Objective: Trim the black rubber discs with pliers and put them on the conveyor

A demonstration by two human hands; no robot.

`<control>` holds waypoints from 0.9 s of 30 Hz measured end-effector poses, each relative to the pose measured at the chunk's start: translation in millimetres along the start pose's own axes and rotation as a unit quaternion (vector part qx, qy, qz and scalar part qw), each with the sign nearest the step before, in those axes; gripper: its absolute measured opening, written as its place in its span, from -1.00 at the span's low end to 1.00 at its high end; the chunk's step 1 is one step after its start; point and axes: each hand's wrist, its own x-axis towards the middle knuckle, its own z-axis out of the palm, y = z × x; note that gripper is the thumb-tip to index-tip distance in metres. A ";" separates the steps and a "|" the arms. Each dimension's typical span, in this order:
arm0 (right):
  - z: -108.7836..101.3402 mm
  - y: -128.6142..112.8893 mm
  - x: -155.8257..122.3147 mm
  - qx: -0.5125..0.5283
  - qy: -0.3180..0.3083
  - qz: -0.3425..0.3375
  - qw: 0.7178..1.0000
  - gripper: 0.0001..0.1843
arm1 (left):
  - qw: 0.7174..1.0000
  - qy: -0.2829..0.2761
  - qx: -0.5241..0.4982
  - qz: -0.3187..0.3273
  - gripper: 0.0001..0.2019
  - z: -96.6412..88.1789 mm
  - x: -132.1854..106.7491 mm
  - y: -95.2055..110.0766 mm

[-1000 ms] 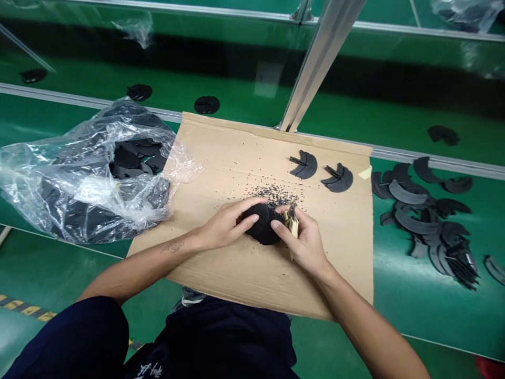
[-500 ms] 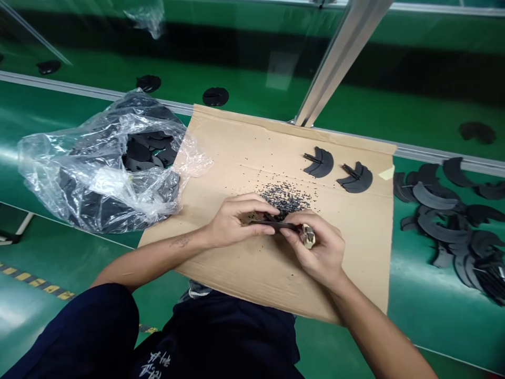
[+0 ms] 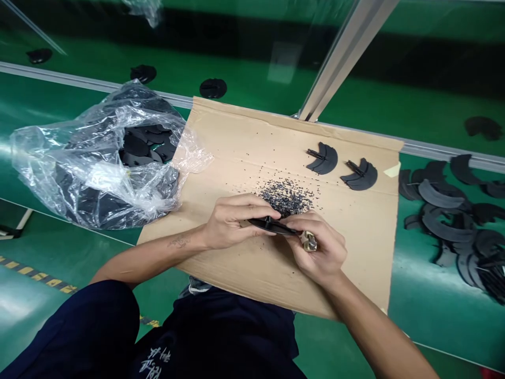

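My left hand (image 3: 240, 222) pinches a thin black curved piece (image 3: 272, 226), which shows nearly edge-on. My right hand (image 3: 317, 247) grips the other end of that piece and also closes on a small beige-handled tool (image 3: 310, 241) with a metal tip. The tool is partly hidden by my fingers. Both hands rest just above a brown cardboard sheet (image 3: 240, 142). A heap of small black granules (image 3: 286, 197) lies just beyond my fingers. Two black crescent pieces (image 3: 324, 159) with small pins sit farther up the sheet.
A clear plastic bag (image 3: 94, 168) of black pieces lies on the left, overlapping the cardboard. Many similar pieces (image 3: 445, 221) are piled on the green bench at right. An aluminium post (image 3: 347, 60) and rail (image 3: 434, 145) run behind the sheet.
The black piece, broad and rounded a second ago, now shows edge-on between my hands. My view has shifted slightly, moving the scene right and up.
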 end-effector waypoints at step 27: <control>3.8 -3.0 -1.4 0.033 0.014 0.005 0.999 -0.67 | 0.998 0.014 -0.031 -0.060 -0.71 2.5 -1.2 3.4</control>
